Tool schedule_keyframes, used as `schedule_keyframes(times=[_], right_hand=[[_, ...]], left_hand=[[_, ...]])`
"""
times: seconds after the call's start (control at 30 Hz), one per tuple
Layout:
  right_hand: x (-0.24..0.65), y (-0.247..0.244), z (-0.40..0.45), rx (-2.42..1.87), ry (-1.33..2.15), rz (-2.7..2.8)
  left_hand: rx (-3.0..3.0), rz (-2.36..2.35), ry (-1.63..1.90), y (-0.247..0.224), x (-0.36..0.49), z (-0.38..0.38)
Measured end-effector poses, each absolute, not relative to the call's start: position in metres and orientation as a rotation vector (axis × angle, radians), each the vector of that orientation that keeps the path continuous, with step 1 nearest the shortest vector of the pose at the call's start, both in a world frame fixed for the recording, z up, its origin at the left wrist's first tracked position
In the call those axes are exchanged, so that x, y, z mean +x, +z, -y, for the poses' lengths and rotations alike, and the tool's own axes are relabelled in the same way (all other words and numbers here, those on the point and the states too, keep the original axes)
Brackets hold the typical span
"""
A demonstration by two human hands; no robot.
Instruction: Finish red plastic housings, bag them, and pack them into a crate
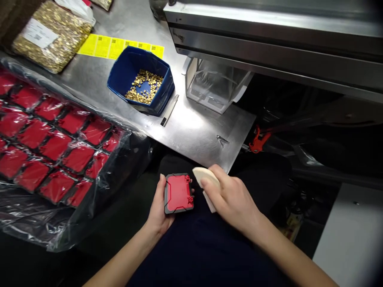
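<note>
Shiny metal worktop (196, 141) lies ahead; left hand (157, 213) clasps a red-and-grey case (178, 193), right hand (235, 197) a cream pad (201, 174).

Closed red-grey case (179, 192) sits in left hand (158, 205), cream object (201, 174) in right hand (233, 195)

White glare pools on the flat, silver metal tabletop (194, 124); deep shadow lies alongside (right-hand corners blur darkly).
</note>
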State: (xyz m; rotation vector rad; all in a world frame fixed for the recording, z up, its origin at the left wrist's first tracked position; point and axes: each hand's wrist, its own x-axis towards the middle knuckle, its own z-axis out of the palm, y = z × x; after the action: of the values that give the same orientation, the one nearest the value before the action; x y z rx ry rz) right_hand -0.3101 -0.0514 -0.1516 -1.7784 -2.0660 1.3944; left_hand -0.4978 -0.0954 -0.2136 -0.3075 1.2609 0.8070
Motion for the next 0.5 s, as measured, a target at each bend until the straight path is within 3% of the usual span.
schedule_keyframes(times=[0.13,0.5], right_hand=[[-0.305,-0.155,0.076,-1.746,1.535,2.097],[-0.323,-0.155,0.092,-1.541,1.426,2.531]], left_hand=[[-0.304,-1.263,0.816,-0.213,-0.497,0.095],[-0.164,-1.303,0.825,-0.220,-0.493,0.099]])
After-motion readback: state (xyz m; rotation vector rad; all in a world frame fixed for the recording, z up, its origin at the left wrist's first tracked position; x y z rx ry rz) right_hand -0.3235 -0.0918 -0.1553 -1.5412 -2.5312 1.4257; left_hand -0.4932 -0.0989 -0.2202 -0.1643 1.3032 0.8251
